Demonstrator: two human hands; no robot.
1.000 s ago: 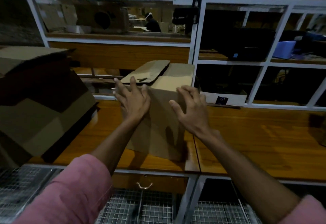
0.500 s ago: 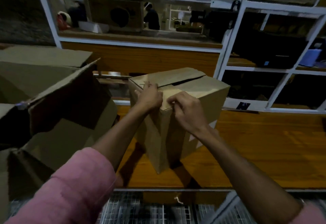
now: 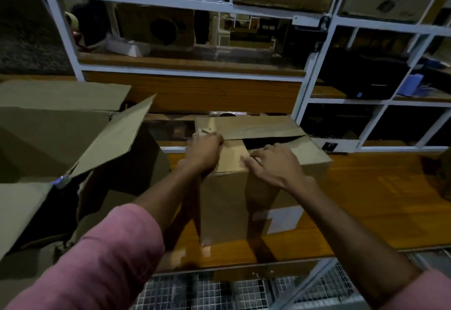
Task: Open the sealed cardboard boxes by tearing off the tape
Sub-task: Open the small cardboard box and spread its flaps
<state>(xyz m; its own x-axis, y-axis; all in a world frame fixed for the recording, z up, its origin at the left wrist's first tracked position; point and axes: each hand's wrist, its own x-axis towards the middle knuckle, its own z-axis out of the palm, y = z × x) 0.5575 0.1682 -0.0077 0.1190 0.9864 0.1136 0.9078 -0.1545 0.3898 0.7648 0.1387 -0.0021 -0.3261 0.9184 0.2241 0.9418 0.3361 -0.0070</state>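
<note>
**Hands at the seam of a half-open box**

A white metal shelf rack (image 3: 314, 70) fills the background, its bays stacked with cartons and dark equipment. In front of it runs a wooden bench (image 3: 366, 202). On the left of the bench sits a large open carton (image 3: 56, 139), one flap tilted up toward the middle.

The task's box (image 3: 246, 202) stands on the bench right in front of the person, one corner turned toward the camera and a white label (image 3: 283, 219) low on its right face. Its top flaps lie nearly flat but are not sealed along the right stretch: a dark gap shows between them there. The seam between the flaps runs left to right across the top.

The left hand (image 3: 203, 153) sits at the left end of that seam, fingers curled into a tight fist-like pinch at the flap edge; it seems to grip a bit of tape or flap, though the dim light hides which. The right hand (image 3: 273, 163) rests on the near flap, just right of the left hand, fingers bent with their tips at the edge of the gap; whether they hook under the flap I cannot tell.

As I judge it, any tape left lies under or just beyond the left fingers, so a pull would run along the seam, left hand leading while the right steadies the flap.
</note>
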